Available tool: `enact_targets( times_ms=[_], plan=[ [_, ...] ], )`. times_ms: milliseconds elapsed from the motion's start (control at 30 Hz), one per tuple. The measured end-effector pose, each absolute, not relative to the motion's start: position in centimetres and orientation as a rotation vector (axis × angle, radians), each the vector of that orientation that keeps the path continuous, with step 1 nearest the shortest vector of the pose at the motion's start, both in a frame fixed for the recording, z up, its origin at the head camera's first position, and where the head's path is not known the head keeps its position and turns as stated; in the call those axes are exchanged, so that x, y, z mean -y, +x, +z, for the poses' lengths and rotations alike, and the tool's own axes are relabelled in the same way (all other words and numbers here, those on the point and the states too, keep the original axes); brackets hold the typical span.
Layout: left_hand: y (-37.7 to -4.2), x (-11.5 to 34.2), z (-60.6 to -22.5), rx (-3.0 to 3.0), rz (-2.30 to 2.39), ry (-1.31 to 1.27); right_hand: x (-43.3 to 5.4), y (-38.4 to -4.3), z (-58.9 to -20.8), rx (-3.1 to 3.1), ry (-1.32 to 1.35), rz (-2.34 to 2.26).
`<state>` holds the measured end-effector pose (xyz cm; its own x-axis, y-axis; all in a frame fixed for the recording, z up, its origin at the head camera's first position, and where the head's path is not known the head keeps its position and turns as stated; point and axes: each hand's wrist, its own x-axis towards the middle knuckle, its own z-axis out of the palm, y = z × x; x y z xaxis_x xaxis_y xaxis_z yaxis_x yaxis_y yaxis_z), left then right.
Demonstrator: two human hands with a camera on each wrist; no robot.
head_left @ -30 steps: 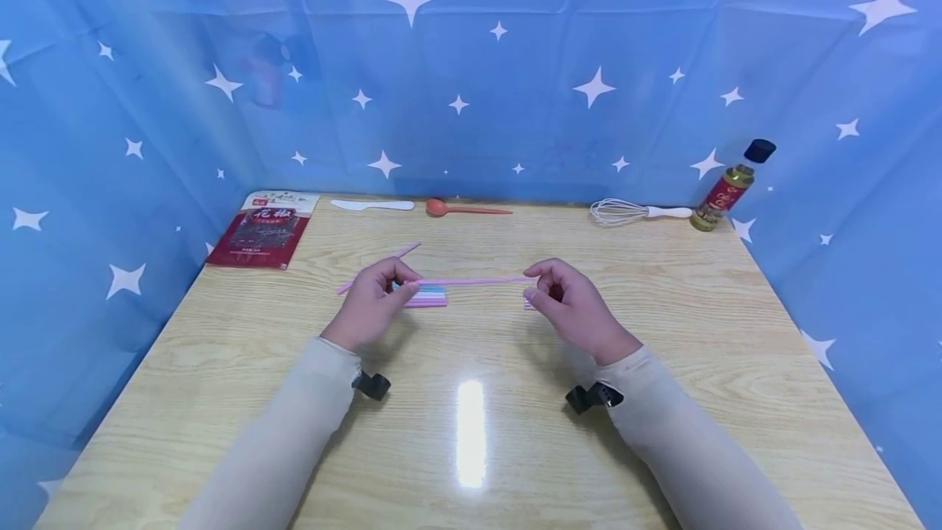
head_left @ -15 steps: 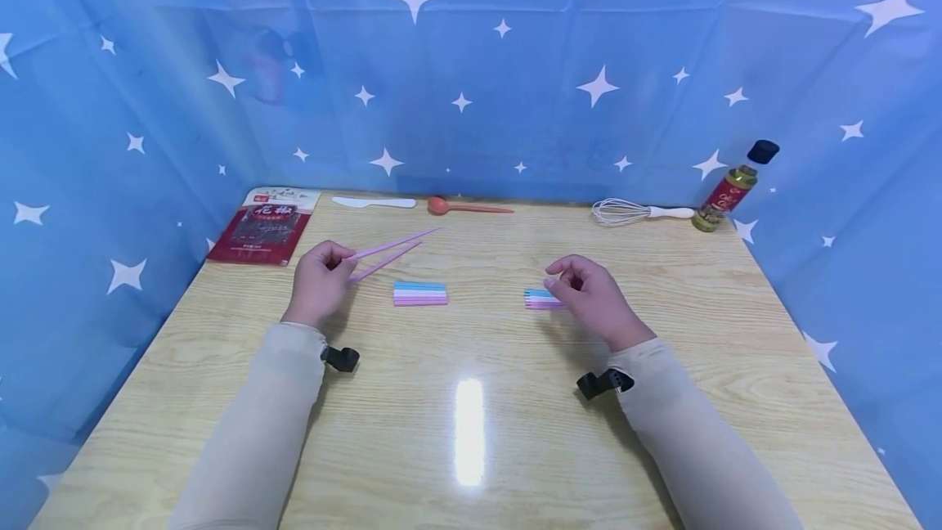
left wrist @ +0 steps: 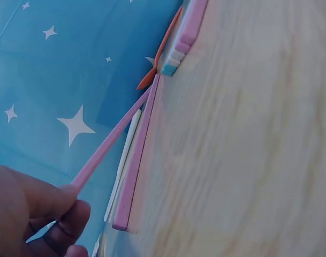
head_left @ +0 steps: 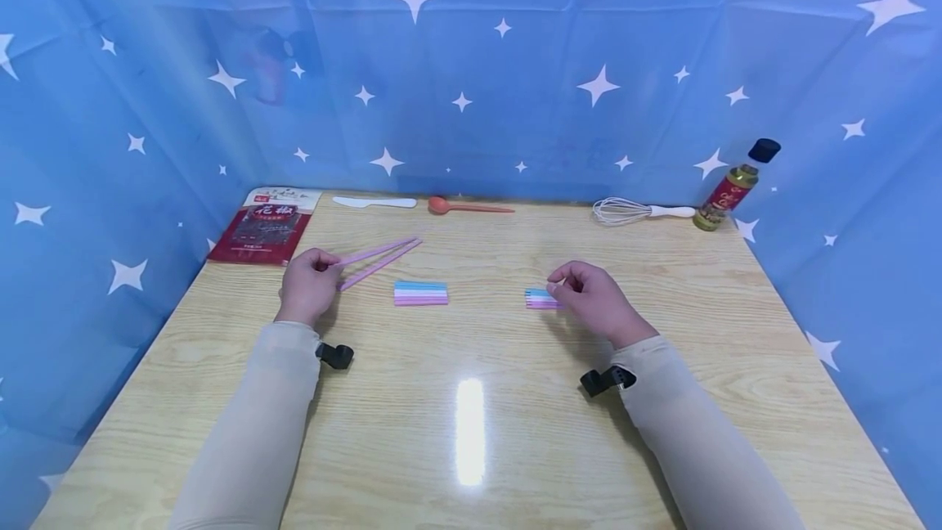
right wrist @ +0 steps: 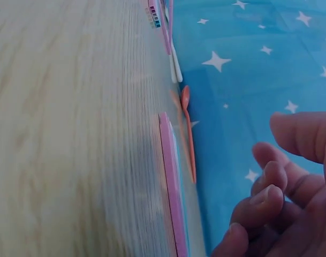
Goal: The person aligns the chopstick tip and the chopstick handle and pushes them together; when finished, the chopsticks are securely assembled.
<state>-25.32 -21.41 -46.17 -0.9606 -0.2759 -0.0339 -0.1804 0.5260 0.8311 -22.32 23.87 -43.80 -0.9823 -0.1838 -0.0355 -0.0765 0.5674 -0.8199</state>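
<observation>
My left hand (head_left: 307, 285) pinches one end of a pink chopstick (head_left: 377, 251) between thumb and fingers. Its far end slants down toward the tip of a second pink chopstick (left wrist: 137, 160) that lies on the table; the two form a narrow V in the left wrist view. My right hand (head_left: 592, 301) hovers with loosely bent fingers, and the right wrist view shows a gap between thumb and fingers with nothing in it. Beneath that hand is a row of blue, white and pink sticks (head_left: 540, 301), partly hidden. A similar row (head_left: 420, 294) lies between the hands.
Along the back of the wooden table (head_left: 397, 432) lie a white knife (head_left: 374, 203), an orange spoon (head_left: 471, 208) and a whisk (head_left: 640, 212). A red spice packet (head_left: 263, 227) lies back left. An oil bottle (head_left: 727, 193) stands back right, before the starry blue curtain (head_left: 471, 64).
Both hands held the pink chopstick at first; the right hand let go and shifted slightly right. The left hand carried it left and lowered it beside the other pink chopstick.
</observation>
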Motion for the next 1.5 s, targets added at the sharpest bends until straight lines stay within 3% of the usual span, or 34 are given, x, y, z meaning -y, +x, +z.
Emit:
enact_targets(
  times_ms=[533,1100,1500],
  plan=[
    [-25.0,21.3,-46.0,2.871,-1.264,0.458,-24.0,-22.3,-43.9,-2.648,-0.203,-1.395],
    [-23.8,16.8,-45.0,3.034,-1.268,-0.350,-24.4,-22.4,-44.2,-2.664,-0.187,-1.091],
    [-23.4,15.9,-45.2,3.122,-1.102,-0.413,-24.5,-22.5,-44.3,-2.643,-0.184,-0.986]
  ],
)
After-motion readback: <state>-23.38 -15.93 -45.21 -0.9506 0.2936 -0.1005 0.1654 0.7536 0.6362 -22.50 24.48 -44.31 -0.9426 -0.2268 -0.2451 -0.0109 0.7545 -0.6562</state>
